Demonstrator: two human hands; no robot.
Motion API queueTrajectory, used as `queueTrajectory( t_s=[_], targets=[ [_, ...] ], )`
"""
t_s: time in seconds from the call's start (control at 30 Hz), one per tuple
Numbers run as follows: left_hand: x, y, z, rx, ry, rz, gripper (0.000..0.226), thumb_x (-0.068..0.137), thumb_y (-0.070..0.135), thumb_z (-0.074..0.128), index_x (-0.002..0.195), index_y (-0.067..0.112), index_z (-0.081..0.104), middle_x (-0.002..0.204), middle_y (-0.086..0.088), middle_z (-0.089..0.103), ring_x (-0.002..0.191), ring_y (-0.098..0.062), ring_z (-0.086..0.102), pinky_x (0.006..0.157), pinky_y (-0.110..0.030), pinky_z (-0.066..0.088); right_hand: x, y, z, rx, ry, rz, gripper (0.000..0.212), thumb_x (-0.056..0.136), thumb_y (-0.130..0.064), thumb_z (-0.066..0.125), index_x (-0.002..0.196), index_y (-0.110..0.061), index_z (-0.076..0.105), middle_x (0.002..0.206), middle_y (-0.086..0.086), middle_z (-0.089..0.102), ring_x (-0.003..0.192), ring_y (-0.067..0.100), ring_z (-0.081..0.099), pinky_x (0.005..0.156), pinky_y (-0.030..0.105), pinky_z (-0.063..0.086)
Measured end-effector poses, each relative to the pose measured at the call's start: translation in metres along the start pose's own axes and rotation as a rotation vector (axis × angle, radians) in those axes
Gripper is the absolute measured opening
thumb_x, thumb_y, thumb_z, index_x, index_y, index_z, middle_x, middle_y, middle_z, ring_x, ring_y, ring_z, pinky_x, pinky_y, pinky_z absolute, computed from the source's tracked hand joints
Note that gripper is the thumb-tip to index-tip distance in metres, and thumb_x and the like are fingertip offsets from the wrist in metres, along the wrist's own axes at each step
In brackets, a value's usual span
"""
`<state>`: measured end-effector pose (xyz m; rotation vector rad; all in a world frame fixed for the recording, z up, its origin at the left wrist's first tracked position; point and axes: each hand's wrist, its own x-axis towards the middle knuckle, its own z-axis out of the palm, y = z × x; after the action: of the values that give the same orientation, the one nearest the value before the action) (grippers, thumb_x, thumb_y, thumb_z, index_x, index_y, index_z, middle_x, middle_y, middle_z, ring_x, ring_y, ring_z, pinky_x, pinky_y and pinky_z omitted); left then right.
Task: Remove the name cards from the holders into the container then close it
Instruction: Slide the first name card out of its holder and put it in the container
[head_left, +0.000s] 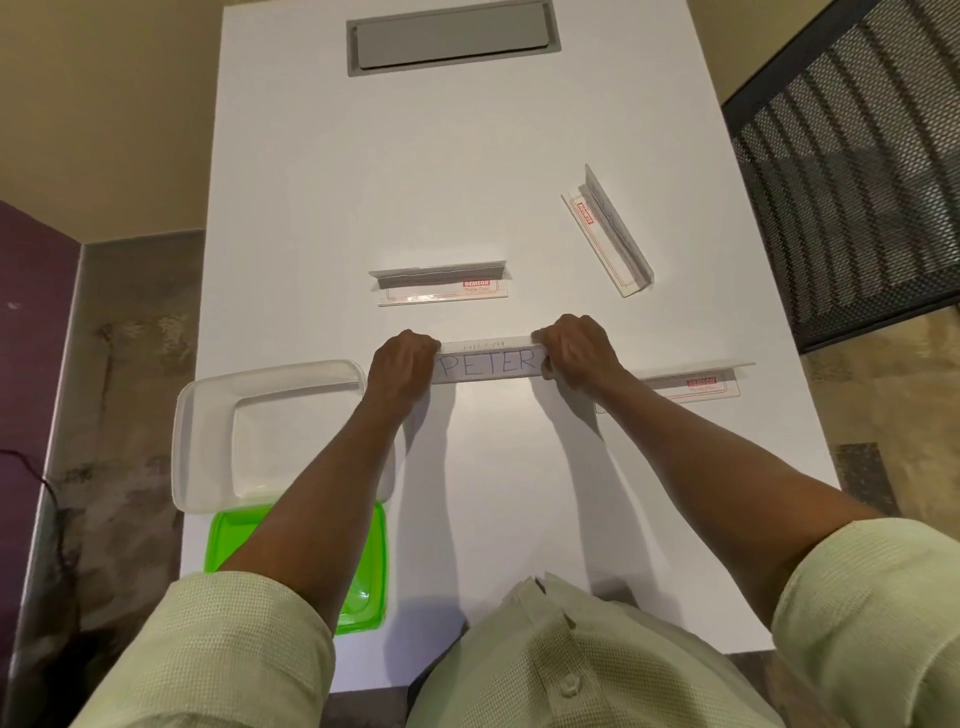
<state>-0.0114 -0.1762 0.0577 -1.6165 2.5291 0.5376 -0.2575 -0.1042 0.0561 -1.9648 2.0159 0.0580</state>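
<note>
Name card (487, 363) at frame centre, in a clear holder held at both ends: handwritten "PETER" in blue capitals. Upper-centre holder (440, 285): red label (476, 283) reads "GEMSON"; small line beneath illegible. Red labels on the upper-right holder (608, 232) and the right-edge holder (691, 385) too blurred to read.

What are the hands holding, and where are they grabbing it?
Both hands hold the name holder with the PETER card. The left hand grips its left end and the right hand grips its right end.

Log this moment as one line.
left hand: grips PETER holder | right hand: grips other end | container: open | green lid: off
</note>
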Motion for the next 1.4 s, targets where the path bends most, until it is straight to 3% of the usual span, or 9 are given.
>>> queueTrajectory(
  t_s=[0.17,0.3,0.63,0.8,1.0,1.4],
  targets=[
    [-0.002,0.008,-0.025,-0.008,0.034,0.011,0.032,0.094,0.007,0.045,0.118,0.012,0.067,0.104,-0.017,0.07,0.107,-0.036,0.06,0.086,-0.039,0.049,-0.001,0.0,-0.019,-0.041,0.066,-0.02,0.02,0.082,-0.019,0.064,0.101,-0.016,0.069,0.092,0.016,0.069,0.091,0.034,0.059,0.069,0.033,0.03],
    [-0.008,0.014,-0.051,-0.012,0.08,0.028,0.035,0.092,0.005,0.046,0.121,0.014,0.065,0.109,-0.015,0.07,0.112,-0.036,0.058,0.088,-0.041,0.05,-0.003,-0.001,-0.04,-0.039,0.117,-0.013,0.021,0.087,-0.021,0.061,0.106,-0.017,0.069,0.098,0.014,0.071,0.099,0.033,0.059,0.078,0.034,0.037],
    [-0.037,0.028,-0.117,-0.017,0.169,0.002,0.043,0.091,0.004,0.055,0.132,0.017,0.06,0.124,-0.015,0.062,0.118,-0.033,0.056,0.096,-0.039,0.047,-0.02,-0.017,-0.106,-0.118,0.23,-0.046,0.024,0.088,-0.023,0.062,0.111,-0.017,0.067,0.103,0.012,0.07,0.104,0.031,0.06,0.081,0.034,0.04],
    [-0.056,0.032,-0.147,-0.01,0.236,-0.007,0.033,0.086,-0.002,0.055,0.114,0.008,0.067,0.107,-0.017,0.068,0.105,-0.037,0.06,0.087,-0.044,0.052,-0.029,-0.029,-0.135,-0.167,0.28,-0.074,0.02,0.088,-0.02,0.06,0.107,-0.016,0.066,0.099,0.01,0.07,0.102,0.031,0.059,0.08,0.037,0.043],
    [-0.074,0.024,-0.168,-0.075,0.287,-0.038,0.044,0.087,-0.003,0.055,0.127,0.015,0.064,0.111,-0.014,0.071,0.111,-0.033,0.06,0.091,-0.038,0.05,-0.035,-0.051,-0.156,-0.191,0.328,-0.11,0.02,0.084,-0.023,0.062,0.103,-0.019,0.068,0.095,0.009,0.071,0.1,0.03,0.06,0.075,0.035,0.039],
    [-0.133,-0.039,-0.187,-0.176,0.303,-0.179,0.041,0.09,0.001,0.045,0.122,0.016,0.066,0.102,-0.014,0.072,0.108,-0.03,0.062,0.097,-0.041,0.049,-0.038,-0.13,-0.148,-0.209,0.342,-0.232,0.016,0.082,-0.029,0.066,0.093,-0.017,0.067,0.089,0.011,0.068,0.094,0.032,0.06,0.073,0.035,0.041]
  ],
)
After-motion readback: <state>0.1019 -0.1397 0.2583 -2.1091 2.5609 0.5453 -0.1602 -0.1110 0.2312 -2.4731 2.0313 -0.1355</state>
